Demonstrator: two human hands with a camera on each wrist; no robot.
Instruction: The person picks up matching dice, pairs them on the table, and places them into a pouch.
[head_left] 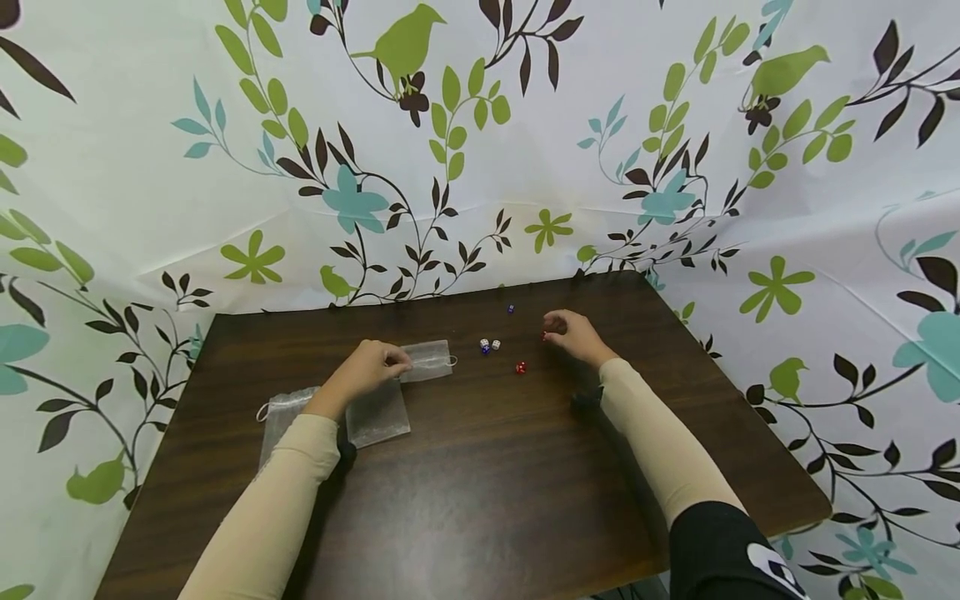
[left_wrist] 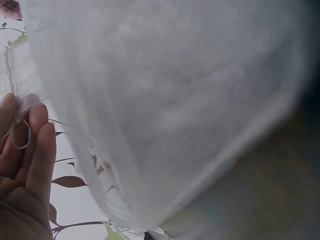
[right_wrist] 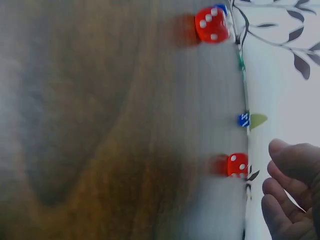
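My left hand (head_left: 369, 377) pinches the drawstring end of a sheer white drawstring bag (head_left: 381, 417), thumb against the fingertips. A loop of the cord (left_wrist: 21, 136) shows at those fingers in the left wrist view. Blurred white mesh (left_wrist: 170, 100) fills most of that view. Over the right half of the table my right hand (head_left: 576, 335) is held with thumb and fingers curved and parted, beside a red die (right_wrist: 237, 165). A gap shows between the fingertips and this die in the right wrist view. Another red die (head_left: 521, 367) lies nearer me.
Two white dice (head_left: 496, 344) and a blue die (head_left: 486, 349) sit together mid-table. Farther back is another blue die (head_left: 511, 308). One sheer bag (head_left: 427, 362) lies beyond the left hand, another (head_left: 281, 417) under the left forearm. Patterned cloth (head_left: 480, 167) hangs behind the dark table (head_left: 465, 500).
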